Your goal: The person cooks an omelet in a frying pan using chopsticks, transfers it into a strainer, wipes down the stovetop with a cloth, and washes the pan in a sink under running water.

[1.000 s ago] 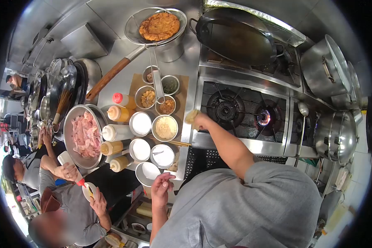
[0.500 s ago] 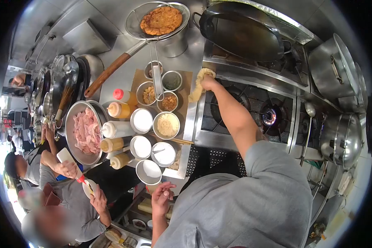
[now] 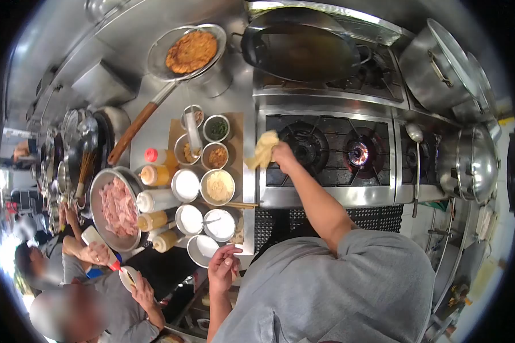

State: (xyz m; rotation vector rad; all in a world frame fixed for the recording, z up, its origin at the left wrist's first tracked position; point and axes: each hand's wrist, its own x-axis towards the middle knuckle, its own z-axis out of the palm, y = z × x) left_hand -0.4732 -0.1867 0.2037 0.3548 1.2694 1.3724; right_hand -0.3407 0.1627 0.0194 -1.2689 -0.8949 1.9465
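My right hand [image 3: 281, 155] is closed on a crumpled yellowish cloth [image 3: 263, 150], held over the left edge of the front stove [image 3: 326, 193], beside the metal counter. My left hand [image 3: 223, 268] is near the counter's front edge with its fingers loosely bent and apart, and nothing shows in it. Right by it stands a metal bowl of white powder [image 3: 203, 250]. More small bowls sit close together, among them a bowl of pale yellow paste or powder [image 3: 219, 187] and a bowl of chopped green herbs [image 3: 216, 128].
A burner flame [image 3: 358, 154] is lit. Behind stands a wide dark wok [image 3: 300, 54] with liquid. A strainer [image 3: 157, 54] holding a flat fried piece [image 3: 191, 51] rests on a pot. Squeeze bottles [image 3: 154, 201] stand by a basin of raw meat [image 3: 118, 208]. A co-worker [image 3: 106, 306] squeezes a bottle at left.
My right hand has drawn the cloth nearer to me, from the stove's far left corner along its left edge. The view has shifted. My left hand stays by the bowl.
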